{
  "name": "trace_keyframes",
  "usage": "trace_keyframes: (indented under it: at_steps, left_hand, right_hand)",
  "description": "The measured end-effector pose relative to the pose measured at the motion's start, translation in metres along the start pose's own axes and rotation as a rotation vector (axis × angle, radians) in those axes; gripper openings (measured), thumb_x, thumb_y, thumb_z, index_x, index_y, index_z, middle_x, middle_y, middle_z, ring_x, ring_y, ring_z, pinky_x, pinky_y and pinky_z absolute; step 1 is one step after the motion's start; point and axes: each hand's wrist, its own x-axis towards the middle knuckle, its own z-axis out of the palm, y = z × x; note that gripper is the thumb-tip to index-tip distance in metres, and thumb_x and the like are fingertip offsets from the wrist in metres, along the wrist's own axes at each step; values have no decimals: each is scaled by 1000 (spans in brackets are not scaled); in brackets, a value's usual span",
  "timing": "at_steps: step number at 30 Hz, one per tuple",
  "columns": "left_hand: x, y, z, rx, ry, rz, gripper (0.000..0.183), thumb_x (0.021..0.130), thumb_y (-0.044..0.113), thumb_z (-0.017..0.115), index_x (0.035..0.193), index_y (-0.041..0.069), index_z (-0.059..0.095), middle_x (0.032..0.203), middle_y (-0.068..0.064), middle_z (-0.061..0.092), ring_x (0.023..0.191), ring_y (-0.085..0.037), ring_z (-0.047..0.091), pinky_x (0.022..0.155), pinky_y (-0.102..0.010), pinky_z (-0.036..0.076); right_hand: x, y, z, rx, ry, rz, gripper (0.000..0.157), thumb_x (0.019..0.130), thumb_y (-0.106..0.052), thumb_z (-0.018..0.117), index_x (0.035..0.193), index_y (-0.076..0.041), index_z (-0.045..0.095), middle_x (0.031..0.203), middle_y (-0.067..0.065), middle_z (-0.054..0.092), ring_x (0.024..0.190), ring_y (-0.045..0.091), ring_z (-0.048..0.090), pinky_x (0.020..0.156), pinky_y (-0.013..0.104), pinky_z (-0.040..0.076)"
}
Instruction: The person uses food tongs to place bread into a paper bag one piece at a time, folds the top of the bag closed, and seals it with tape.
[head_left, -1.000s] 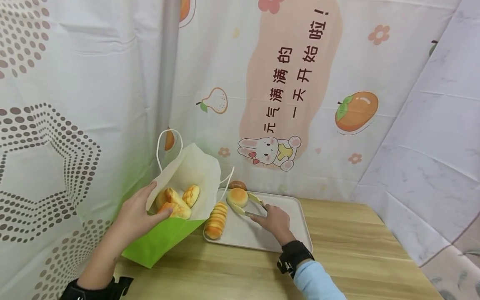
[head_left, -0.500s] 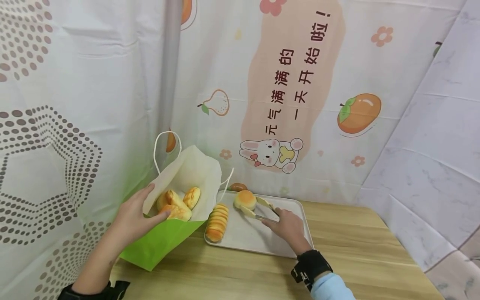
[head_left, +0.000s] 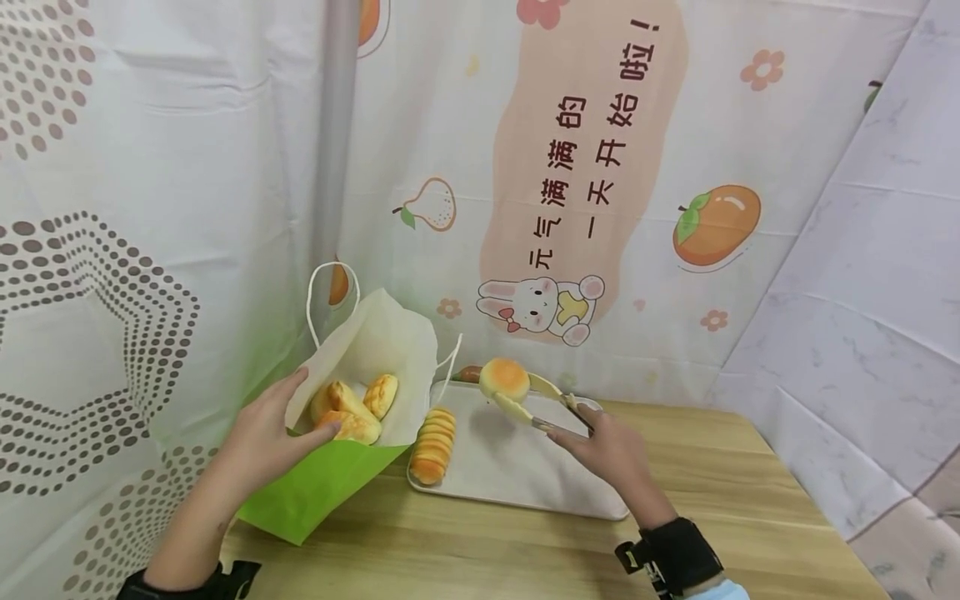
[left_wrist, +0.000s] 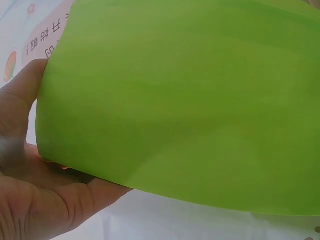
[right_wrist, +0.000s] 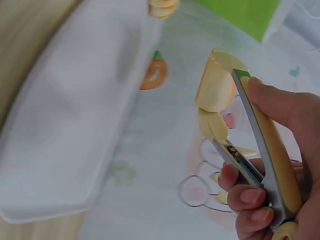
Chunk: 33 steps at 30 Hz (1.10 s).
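Observation:
My right hand point(head_left: 617, 446) grips metal tongs point(right_wrist: 260, 145) with pale tips. The tongs clasp a round bun point(head_left: 505, 380), raised over the white tray point(head_left: 517, 475). A long ridged bread roll point(head_left: 432, 446) lies at the tray's left edge. On the left, my left hand point(head_left: 262, 437) holds the mouth of a green paper bag point(head_left: 322, 483) at its near-left rim, thumb over the front edge. In the left wrist view the green bag wall point(left_wrist: 185, 110) hides the fingertips. Several pieces of bread point(head_left: 352, 417) show inside the bag's white opening.
The wooden table point(head_left: 720, 475) runs right and front of the tray. A printed curtain point(head_left: 435, 108) stands close behind, and a dotted curtain point(head_left: 202, 133) along the left. White bag handles point(head_left: 332, 265) stick up from the bag; the right one overlaps the tray's back-left corner.
My right hand has moved right and the bun has risen off the tray in the tongs, also shifting right. My left hand and the bag stay nearly as they were.

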Motion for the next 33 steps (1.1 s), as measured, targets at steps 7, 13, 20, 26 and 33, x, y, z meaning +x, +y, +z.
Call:
trace_keyframes:
  at_steps: [7,13,20,26,33]
  left_hand:
    - [-2,1,0,-13,4,-5,94,86,39,80,151,-12,35,149,-39,39,132,-58,41,102,-71,39]
    - [-2,0,0,-18,20,2,95,85,37,81,151,-13,35,149,-39,40,131,-58,43,101,-70,41]
    - [-3,0,0,-26,22,15,95,84,37,82,150,-13,36,149,-38,41,132,-57,43,102,-70,40]
    - [-3,0,-2,-28,30,23,95,83,37,82,150,-13,36,149,-38,41,132,-57,43,102,-70,40]
    - [-5,-1,-1,-26,30,26,95,83,36,82,150,-13,36,148,-38,41,131,-58,44,101,-70,41]
  right_hand:
    - [-7,-13,-28,-4,53,-37,65,81,-59,77,127,-14,71,65,-3,49,54,14,43,45,31,29]
    - [-7,-22,-49,-14,72,-42,70,82,-63,74,134,-17,68,67,-3,49,56,14,44,44,31,29]
    - [-2,-28,-68,-19,98,-80,75,83,-61,74,137,-10,65,67,-1,50,56,14,44,46,30,30]
    - [4,-37,-94,-32,162,-111,79,84,-62,72,139,-6,62,70,1,52,56,16,45,45,30,29]
    - [6,-67,-121,-58,255,-228,71,81,-62,75,134,-14,68,69,-3,54,55,14,44,44,30,29]
